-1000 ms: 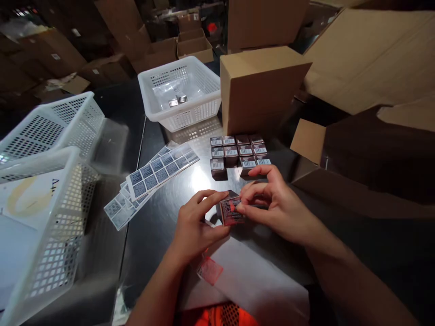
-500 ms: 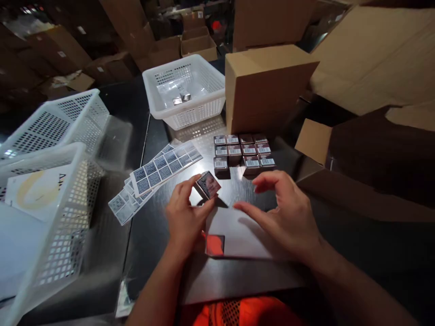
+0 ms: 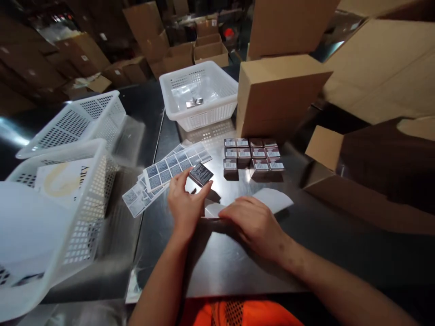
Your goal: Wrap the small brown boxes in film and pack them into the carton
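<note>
My left hand (image 3: 185,206) holds a small dark box (image 3: 201,174) by its lower edges, tilted, with a printed label facing up. My right hand (image 3: 253,224) lies palm down on a white sheet (image 3: 272,199) on the dark metal table (image 3: 306,240), fingers spread and flat. Just beyond the hands stands a block of several small brown boxes (image 3: 253,156) with barcode labels on top. Strips of grey label stickers (image 3: 170,170) lie fanned out to the left of the held box.
A white basket (image 3: 200,93) with small silver items stands at the back. Two more white baskets (image 3: 78,122) sit at the left, the nearer holding a printed sheet. Cardboard cartons (image 3: 278,93) rise behind and to the right of the brown boxes.
My right hand let go of the small box and came down flat on the white sheet. My left hand carried the box up and to the left, toward the label strips.
</note>
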`<state>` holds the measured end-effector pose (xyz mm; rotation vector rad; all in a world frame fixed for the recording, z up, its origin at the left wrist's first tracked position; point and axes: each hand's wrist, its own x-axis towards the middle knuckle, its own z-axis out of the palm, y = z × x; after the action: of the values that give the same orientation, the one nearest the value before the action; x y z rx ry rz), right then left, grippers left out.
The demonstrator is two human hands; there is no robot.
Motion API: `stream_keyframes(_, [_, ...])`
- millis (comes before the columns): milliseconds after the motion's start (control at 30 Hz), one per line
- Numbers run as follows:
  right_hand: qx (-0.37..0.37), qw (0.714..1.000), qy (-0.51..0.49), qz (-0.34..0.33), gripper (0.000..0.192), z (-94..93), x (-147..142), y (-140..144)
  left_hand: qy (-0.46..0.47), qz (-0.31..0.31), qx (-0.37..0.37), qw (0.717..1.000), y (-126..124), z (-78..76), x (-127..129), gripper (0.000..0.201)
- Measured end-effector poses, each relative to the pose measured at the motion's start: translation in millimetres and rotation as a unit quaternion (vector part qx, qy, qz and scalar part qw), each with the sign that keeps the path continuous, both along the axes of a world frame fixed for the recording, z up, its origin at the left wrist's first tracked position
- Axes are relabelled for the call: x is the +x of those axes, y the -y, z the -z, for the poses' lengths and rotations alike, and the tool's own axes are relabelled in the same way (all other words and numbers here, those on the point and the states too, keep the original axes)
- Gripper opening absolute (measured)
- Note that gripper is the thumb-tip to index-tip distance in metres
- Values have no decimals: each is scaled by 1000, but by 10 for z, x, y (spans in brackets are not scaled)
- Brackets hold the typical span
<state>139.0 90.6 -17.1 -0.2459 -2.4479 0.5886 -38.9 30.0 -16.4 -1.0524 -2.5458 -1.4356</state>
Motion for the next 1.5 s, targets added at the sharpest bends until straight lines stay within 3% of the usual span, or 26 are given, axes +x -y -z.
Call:
stream_keyframes(100, [101,992,-69,-24,19,-81,21,41,24,-24,-5,999,-11,-12,-47,56])
stream_keyframes(167, [110,986,-108,-58,18,-158,71,64,66,-15,7,998,-24,-17,-76,55])
stream_keyframes(233, [13,984,-132,-115,15,-251,154,57,133,18,25,991,-40,-23,-78,50])
stream_keyframes(300, [-155,963,-172,-138,13,-342,253,5,217,64,50,973,-54,-27,-39,50])
stream_keyframes(367, [-308,917,-239,-86,5,-410,336,-89,285,119,70,948,-56,-24,39,52])
stream_keyframes(433, [-411,869,-277,5,5,-447,385,-202,315,177,80,929,-41,-14,135,53])
stream_keyframes(500, [-489,836,-241,68,13,-464,400,-297,314,235,73,917,-12,-4,222,51])
stream_keyframes(633, [-588,795,-125,87,46,-491,371,-353,282,325,61,900,47,10,307,51])
stream_keyframes(867, [-629,767,-95,84,64,-521,330,-268,210,344,48,914,75,47,302,52])
stream_keyframes(1500, [-635,762,-95,83,61,-491,354,-269,213,366,74,903,94,56,302,53])
